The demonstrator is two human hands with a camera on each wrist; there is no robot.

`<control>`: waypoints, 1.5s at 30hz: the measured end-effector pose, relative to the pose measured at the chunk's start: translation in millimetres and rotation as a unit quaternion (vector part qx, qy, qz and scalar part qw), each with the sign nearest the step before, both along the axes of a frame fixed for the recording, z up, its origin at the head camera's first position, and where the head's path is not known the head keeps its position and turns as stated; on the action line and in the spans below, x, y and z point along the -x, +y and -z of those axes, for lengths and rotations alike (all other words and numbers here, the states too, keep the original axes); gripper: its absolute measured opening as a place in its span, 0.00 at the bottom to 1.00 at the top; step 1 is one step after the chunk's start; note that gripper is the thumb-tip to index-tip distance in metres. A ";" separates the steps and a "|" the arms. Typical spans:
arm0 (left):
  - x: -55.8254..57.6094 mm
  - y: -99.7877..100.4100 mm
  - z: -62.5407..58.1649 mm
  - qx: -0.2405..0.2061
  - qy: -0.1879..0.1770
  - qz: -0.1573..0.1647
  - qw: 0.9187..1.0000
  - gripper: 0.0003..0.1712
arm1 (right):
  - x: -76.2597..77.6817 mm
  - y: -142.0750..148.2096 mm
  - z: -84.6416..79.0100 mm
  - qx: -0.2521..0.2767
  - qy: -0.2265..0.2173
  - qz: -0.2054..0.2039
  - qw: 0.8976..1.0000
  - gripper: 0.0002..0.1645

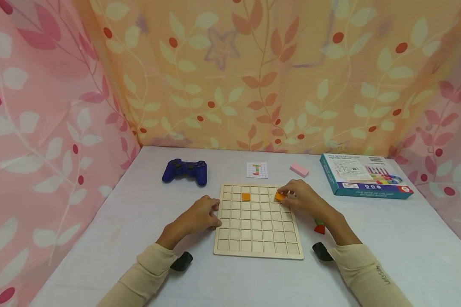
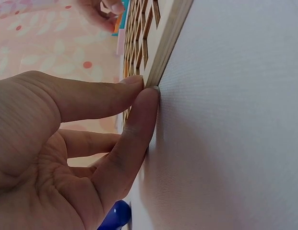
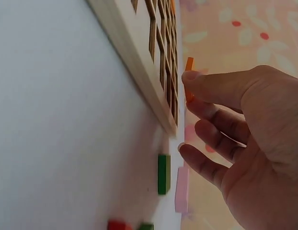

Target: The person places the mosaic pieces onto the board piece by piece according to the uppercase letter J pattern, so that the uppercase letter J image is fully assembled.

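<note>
A wooden grid board (image 1: 256, 223) with square recesses lies flat on the table. One orange square tile (image 1: 246, 197) sits in a recess in its upper row. My left hand (image 1: 200, 214) is at the board's left side, thumb and a fingertip pinching its edge in the left wrist view. Over the board's upper right corner, my right hand (image 1: 302, 197) pinches a second orange tile (image 3: 189, 87) between thumb and finger, held above the surface. Beside the right forearm lie a green block (image 3: 163, 174) and a red block (image 1: 319, 229), partly covered by the arm in the head view.
Behind the board are a small pattern card (image 1: 257, 170) and a pink block (image 1: 299, 169). A blue game controller (image 1: 185, 172) lies at the back left. A flat toy box (image 1: 365, 176) rests at the back right. Patterned cloth walls (image 1: 230, 85) surround the white table (image 1: 138, 200).
</note>
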State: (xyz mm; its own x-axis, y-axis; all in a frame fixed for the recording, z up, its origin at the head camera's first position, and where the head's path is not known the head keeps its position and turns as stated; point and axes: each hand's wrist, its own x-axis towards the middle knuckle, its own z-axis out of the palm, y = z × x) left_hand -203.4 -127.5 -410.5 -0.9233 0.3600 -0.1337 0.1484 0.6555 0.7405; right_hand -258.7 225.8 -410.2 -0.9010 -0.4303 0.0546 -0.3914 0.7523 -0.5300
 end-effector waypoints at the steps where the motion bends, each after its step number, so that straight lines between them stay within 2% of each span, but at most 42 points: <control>1: -0.3 -0.1 -0.3 0.000 0.002 0.001 1.000 0.36 | 1.6 -2.8 0.7 0.001 -0.002 -0.003 1.000 0.19; 7: -0.9 -0.4 -0.4 0.000 0.000 -0.004 1.000 0.37 | 7.2 -18.5 4.6 0.006 -0.002 -0.018 1.000 0.17; 11: -1.1 -0.3 -0.2 0.001 -0.002 -0.005 1.000 0.38 | 8.7 -26.2 7.5 0.016 0.014 -0.036 0.999 0.16; 15: -0.8 -0.8 1.0 0.010 0.014 -0.001 1.000 0.36 | 10.1 -32.4 9.8 0.018 0.036 -0.051 0.998 0.14; 22: 0.0 -0.6 2.2 0.019 0.021 -0.004 1.000 0.35 | 10.1 -38.2 10.3 0.010 0.026 -0.039 0.999 0.15; 28: 0.0 -0.4 1.8 0.020 0.020 -0.003 1.000 0.37 | 9.4 -41.0 8.9 0.004 0.038 -0.044 0.998 0.14; 38: -1.0 -0.2 1.4 0.017 0.013 -0.004 1.000 0.37 | 3.3 -36.3 -0.3 0.008 0.003 -0.041 0.999 0.16; 45: -1.4 -0.5 0.1 0.015 0.014 -0.003 1.000 0.36 | 6.2 -21.7 -6.0 0.012 -0.026 -0.022 0.999 0.19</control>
State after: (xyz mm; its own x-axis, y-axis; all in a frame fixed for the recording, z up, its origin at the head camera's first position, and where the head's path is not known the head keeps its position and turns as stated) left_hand -202.1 -128.0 -410.6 -0.9291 0.3503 -0.1187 0.1641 0.6780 0.7165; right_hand -264.9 204.2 -404.2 -0.8833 -0.4684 0.0188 -0.3950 0.7221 -0.5680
